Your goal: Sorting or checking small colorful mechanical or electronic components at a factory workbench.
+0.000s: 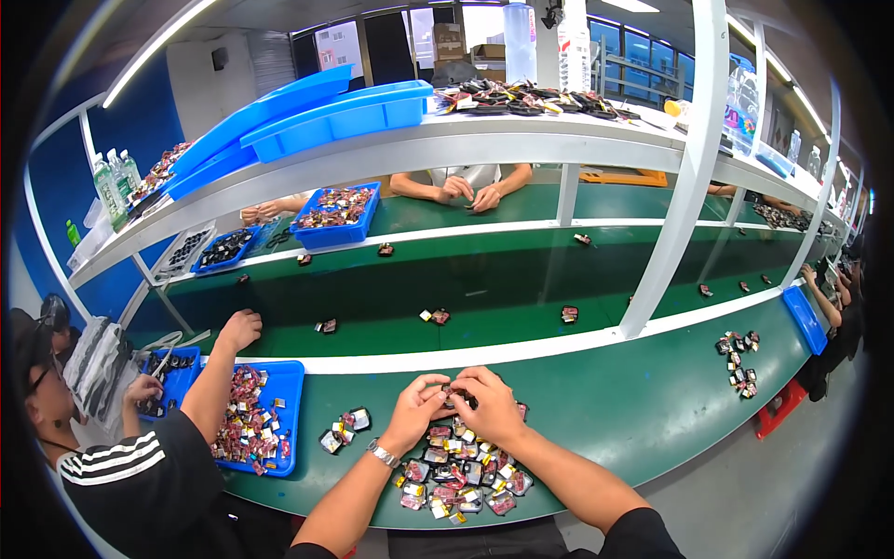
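Observation:
My left hand point(416, 410), with a metal watch on its wrist, and my right hand point(489, 407) meet above the green bench. Between their curled fingertips they hold a small black electronic module point(457, 399), mostly hidden by the fingers. Right beneath and in front of them spreads a pile of similar modules point(456, 475), black-cased with silver batteries, yellow tape and reddish parts. A smaller cluster of modules point(346, 429) lies to the left of my left wrist.
A blue tray point(296, 419) full of reddish parts stands left, beside a co-worker point(130, 484) reaching over the belt. Several modules lie along the green conveyor belt point(503, 326). A white post point(684, 177) and shelf rise ahead. More modules point(736, 363) sit at the right.

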